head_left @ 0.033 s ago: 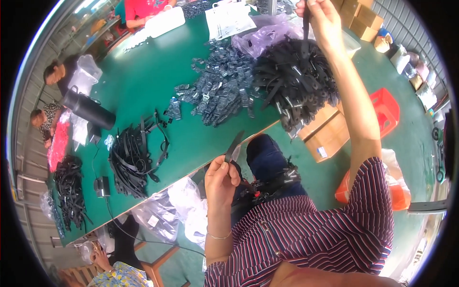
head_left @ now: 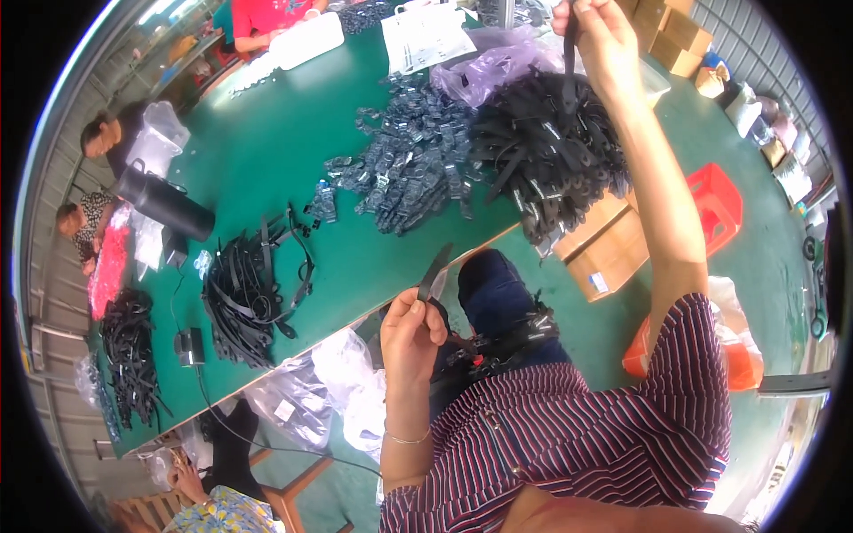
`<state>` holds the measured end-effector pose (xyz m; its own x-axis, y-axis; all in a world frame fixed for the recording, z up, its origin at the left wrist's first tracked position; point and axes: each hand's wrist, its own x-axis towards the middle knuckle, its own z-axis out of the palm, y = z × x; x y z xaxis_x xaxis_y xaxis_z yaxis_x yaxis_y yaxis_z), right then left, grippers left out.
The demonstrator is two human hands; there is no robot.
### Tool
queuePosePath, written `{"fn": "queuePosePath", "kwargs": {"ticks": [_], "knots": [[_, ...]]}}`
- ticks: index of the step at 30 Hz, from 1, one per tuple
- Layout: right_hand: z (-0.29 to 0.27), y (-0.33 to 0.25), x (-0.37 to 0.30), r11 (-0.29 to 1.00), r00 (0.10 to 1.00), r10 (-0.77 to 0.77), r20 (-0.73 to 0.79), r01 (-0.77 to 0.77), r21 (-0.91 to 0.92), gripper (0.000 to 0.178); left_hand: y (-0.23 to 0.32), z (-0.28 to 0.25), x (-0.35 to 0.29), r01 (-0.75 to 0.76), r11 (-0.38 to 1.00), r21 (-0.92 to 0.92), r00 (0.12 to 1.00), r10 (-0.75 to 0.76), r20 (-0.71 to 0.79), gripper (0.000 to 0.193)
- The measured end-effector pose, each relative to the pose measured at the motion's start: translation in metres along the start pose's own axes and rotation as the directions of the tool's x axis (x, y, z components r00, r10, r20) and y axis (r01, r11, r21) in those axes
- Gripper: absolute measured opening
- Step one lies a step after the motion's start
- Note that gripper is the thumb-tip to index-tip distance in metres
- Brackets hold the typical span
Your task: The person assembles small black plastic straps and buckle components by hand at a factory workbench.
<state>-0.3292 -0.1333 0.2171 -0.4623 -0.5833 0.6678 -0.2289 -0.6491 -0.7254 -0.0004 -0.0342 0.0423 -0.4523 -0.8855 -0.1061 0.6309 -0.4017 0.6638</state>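
Left hand [head_left: 410,333] closed around scissors [head_left: 435,275], blades pointing up, just at the near edge of green table [head_left: 267,160]. Right hand [head_left: 597,35] raised, fingers pinching black strap [head_left: 569,67], hanging over heap of black straps [head_left: 546,155] beside grey clips [head_left: 413,164].

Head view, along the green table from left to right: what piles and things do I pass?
Small black strap pile → black cylindrical bag → looped black strap pile → grey buckle heap → big black strap heap, with the right hand above it pinching one strap.
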Motion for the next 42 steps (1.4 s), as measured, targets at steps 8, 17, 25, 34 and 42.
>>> {"fn": "queuePosePath", "kwargs": {"ticks": [8,17,25,34,42], "knots": [[-0.009,0.012,-0.047,0.616,0.759,0.388,0.523,-0.635,0.466,0.022,-0.004,0.004,0.004,-0.037,0.999,-0.002,0.999,0.037,0.035,0.014],[0.023,0.005,-0.214,0.146,0.440,0.572,0.692,-0.885,0.442,0.027,-0.014,0.023,0.002,-0.249,0.940,0.232,0.968,0.236,0.083,0.014],[0.037,0.021,-0.264,0.484,0.571,0.741,0.353,-0.819,0.310,0.020,-0.022,0.021,0.011,-0.354,0.467,0.810,0.934,0.226,0.278,0.011],[0.011,0.004,-0.243,0.450,0.542,0.679,0.494,-0.840,0.303,0.020,-0.035,0.047,0.120,-0.222,-0.323,0.920,0.831,0.431,0.352,0.026],[0.004,0.013,-0.248,0.583,0.537,0.714,0.449,-0.811,0.041,0.023,-0.023,0.028,0.096,-0.295,-0.095,0.951,0.863,0.401,0.307,0.015]]}}
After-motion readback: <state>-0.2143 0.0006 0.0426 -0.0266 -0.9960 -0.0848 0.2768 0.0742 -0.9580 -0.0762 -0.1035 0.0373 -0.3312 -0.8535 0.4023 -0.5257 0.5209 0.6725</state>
